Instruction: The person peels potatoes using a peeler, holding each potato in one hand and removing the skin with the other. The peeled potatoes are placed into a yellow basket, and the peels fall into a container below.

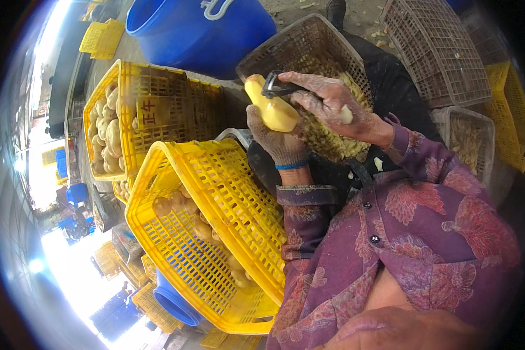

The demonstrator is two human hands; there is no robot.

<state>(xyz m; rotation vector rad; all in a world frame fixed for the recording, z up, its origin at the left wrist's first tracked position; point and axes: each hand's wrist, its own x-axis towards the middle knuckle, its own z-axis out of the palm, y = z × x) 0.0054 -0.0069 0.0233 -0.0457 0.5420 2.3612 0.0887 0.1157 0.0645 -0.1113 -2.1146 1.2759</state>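
My left hand, in a knit glove with a blue band at the wrist, is closed around the lower end of a long, knobbly potato. Most of its visible surface is bare yellow flesh, with a brownish patch at the upper tip. A black-handled vegetable peeler is in my right hand, its metal blade at the potato's upper side. Wet grime covers this bare hand, and a pale scrap clings to its back. Below both hands, a dirty plastic crate holds many potato peelings.
Beside my left arm stands a yellow crate with several potatoes inside. Another yellow crate, full of potatoes, is beyond it. A blue barrel stands past the peelings. Brown crates are on my right.
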